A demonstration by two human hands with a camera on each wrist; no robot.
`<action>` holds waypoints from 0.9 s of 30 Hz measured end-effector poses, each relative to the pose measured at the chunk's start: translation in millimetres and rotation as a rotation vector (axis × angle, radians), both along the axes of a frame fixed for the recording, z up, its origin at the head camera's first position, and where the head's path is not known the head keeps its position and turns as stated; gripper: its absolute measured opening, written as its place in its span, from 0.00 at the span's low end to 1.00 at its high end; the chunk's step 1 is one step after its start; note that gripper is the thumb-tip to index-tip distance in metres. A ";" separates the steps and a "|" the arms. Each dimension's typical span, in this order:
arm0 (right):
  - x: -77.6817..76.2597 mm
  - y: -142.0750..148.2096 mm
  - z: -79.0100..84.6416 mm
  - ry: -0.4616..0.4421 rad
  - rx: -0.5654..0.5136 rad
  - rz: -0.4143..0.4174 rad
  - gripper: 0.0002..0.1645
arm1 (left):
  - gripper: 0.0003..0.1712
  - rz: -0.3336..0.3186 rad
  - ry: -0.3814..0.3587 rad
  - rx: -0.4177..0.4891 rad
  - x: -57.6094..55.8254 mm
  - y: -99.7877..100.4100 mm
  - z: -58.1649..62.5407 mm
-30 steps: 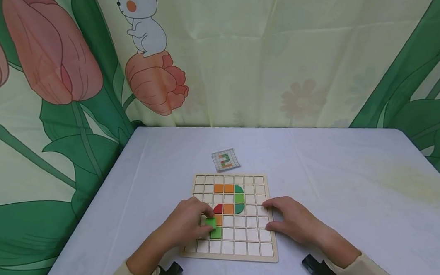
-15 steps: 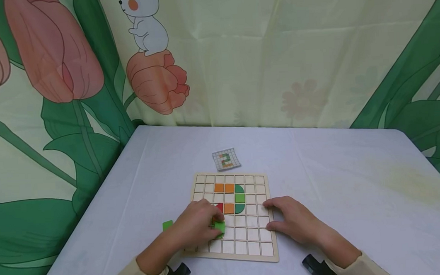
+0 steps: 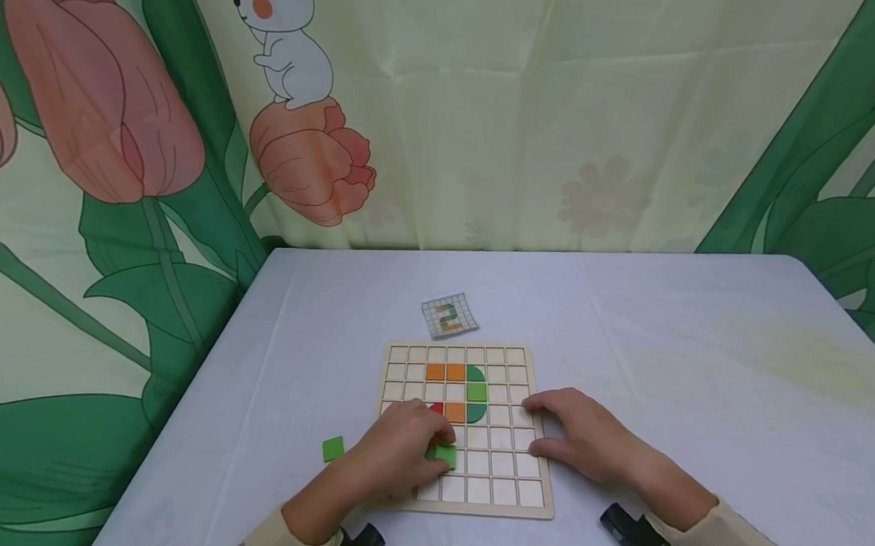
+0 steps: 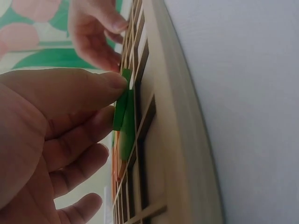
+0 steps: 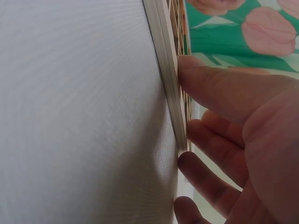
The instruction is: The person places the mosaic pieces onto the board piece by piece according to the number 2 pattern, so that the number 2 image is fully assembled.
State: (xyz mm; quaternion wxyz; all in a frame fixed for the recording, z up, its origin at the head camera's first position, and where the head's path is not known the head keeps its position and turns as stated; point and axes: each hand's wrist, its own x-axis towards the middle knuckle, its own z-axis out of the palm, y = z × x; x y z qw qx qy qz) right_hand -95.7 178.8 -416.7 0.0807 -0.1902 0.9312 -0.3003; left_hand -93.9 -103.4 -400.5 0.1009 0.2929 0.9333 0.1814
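A wooden grid board lies on the table, with orange, red and green tiles set in some cells. My left hand is over its left part and pinches a green square tile between thumb and fingertips. In the left wrist view this held tile is tilted, right beside another green tile in the grid. My right hand rests against the board's right edge; in the right wrist view its thumb touches the rim, fingers relaxed. My left hand hides several cells.
A small card with a coloured grid pattern lies beyond the board. One loose green square tile is on the white table, left of the board. A printed cloth hangs behind the table.
My left hand has moved rightward over the board with the green tile. The loose green tile left of the board, hidden at first, now shows. My right hand has stayed in place.
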 end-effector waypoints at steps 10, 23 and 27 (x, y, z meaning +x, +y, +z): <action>0.2 0.5 -0.4 0.002 -0.007 0.001 0.30 | 0.09 -0.023 0.011 -0.002 0.5 6.7 -0.6; 0.3 1.2 -0.2 0.007 -0.007 0.006 0.29 | 0.10 -0.021 0.013 -0.004 2.7 8.2 -3.2; 0.4 1.2 0.1 0.006 -0.006 0.008 0.29 | 0.10 -0.008 -0.008 -0.012 3.6 7.7 -1.8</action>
